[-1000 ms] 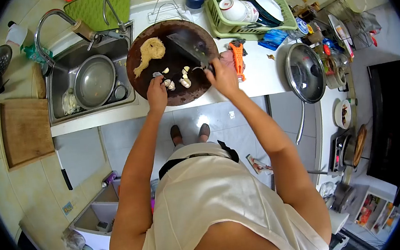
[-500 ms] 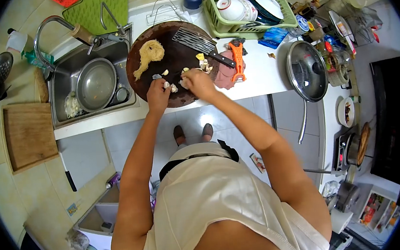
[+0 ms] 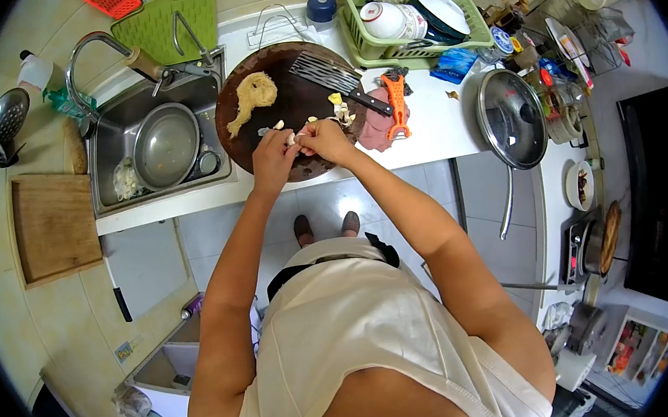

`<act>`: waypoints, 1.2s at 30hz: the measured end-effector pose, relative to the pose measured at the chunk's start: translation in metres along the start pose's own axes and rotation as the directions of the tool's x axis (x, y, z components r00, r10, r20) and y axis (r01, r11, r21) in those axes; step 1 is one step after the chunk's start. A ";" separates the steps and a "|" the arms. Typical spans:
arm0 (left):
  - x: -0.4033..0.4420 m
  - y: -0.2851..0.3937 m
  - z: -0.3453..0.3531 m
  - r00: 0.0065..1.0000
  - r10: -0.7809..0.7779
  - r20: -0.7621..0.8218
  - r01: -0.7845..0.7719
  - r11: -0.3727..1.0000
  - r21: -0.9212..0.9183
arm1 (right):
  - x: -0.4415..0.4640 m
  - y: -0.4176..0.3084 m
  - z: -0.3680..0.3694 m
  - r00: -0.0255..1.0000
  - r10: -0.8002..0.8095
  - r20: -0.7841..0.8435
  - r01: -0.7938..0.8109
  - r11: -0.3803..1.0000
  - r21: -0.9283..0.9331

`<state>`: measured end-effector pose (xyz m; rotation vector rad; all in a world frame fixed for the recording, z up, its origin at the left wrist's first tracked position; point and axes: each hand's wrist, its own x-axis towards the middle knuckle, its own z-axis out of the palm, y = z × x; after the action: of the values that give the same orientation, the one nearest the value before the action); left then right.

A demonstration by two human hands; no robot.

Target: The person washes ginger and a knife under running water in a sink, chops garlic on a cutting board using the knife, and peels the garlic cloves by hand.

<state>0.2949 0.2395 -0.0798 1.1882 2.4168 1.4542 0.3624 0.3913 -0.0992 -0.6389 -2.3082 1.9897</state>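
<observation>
My left hand (image 3: 272, 158) and my right hand (image 3: 326, 140) meet over the near edge of a round dark chopping board (image 3: 278, 69). Their fingertips pinch a pale garlic clove (image 3: 291, 139) between them. Just beyond the fingers lie a few loose cloves, one garlic clove (image 3: 279, 124) near my left hand. Right of these is a small pile of garlic skins and pieces (image 3: 342, 111). A cleaver (image 3: 324, 73) with a patterned blade and black handle rests across the board's right side. At the board's left lies a beige, fibrous clump (image 3: 256, 96) with a tail.
An orange peeler (image 3: 396, 106) lies on a pink cloth (image 3: 375, 129) right of the board. Left is a sink (image 3: 101, 133) holding a metal basin (image 3: 166, 146). Behind stands a green dish rack (image 3: 419, 50). A lidded pan (image 3: 511, 119) sits at the right, its handle overhanging the counter edge.
My hands were apart, each with garlic at its fingertips; now they have come together at one clove. The view has shifted slightly.
</observation>
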 end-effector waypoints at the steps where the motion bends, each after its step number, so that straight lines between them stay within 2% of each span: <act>1: 0.000 0.000 -0.001 1.000 -0.002 0.002 0.002 1.000 0.004 | 0.000 0.002 0.000 1.000 -0.008 0.007 0.008 1.000 0.030; 4: 0.000 0.001 -0.004 1.000 0.002 0.006 -0.002 1.000 0.010 | -0.005 -0.007 0.002 0.997 -0.072 -0.038 0.069 0.995 -0.078; 7: 0.001 -0.001 -0.006 1.000 -0.008 0.014 0.008 1.000 -0.009 | -0.009 -0.016 0.004 0.994 -0.069 -0.088 0.056 0.988 -0.141; 9: 0.001 -0.005 -0.006 0.999 -0.038 0.033 0.040 0.998 -0.047 | -0.008 -0.014 0.005 0.993 -0.056 -0.107 0.043 0.992 -0.122; 12: 0.002 -0.017 -0.003 0.986 -0.148 0.081 0.165 0.947 -0.275 | -0.004 -0.006 0.006 0.991 -0.003 -0.137 -0.001 1.000 -0.027; 15: 0.003 -0.011 -0.008 0.917 -0.342 0.206 0.395 0.700 -0.594 | -0.004 -0.003 0.005 0.987 0.014 -0.158 -0.008 0.999 0.036; 16: 0.003 -0.011 -0.010 0.913 -0.339 0.225 0.404 0.685 -0.606 | -0.006 -0.004 0.006 0.986 0.012 -0.163 -0.005 0.999 0.047; 22: 0.004 -0.020 -0.019 0.878 -0.337 0.340 0.478 0.652 -0.589 | -0.015 -0.022 0.017 0.943 -0.201 -0.264 0.116 0.945 -0.305; 25: 0.006 -0.023 -0.022 0.846 -0.377 0.377 0.533 0.584 -0.612 | -0.018 -0.028 0.025 0.941 -0.187 -0.281 0.079 0.931 -0.356; 31: 0.010 -0.041 -0.020 0.780 -0.353 0.517 0.626 0.448 -0.639 | -0.019 -0.032 0.035 0.962 -0.128 -0.242 0.063 0.964 -0.258; 33: 0.012 -0.043 -0.021 0.729 -0.371 0.575 0.683 0.343 -0.645 | -0.014 -0.021 0.036 0.974 -0.054 -0.222 0.049 0.998 -0.028; 36: 0.014 -0.043 -0.024 0.688 -0.397 0.608 0.711 0.199 -0.674 | -0.014 -0.013 0.032 0.987 0.074 -0.140 -0.034 0.963 0.269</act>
<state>0.2501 0.2211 -0.0955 0.1381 1.1701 1.6626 0.3628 0.3550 -0.0890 -0.8038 -1.9148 2.1411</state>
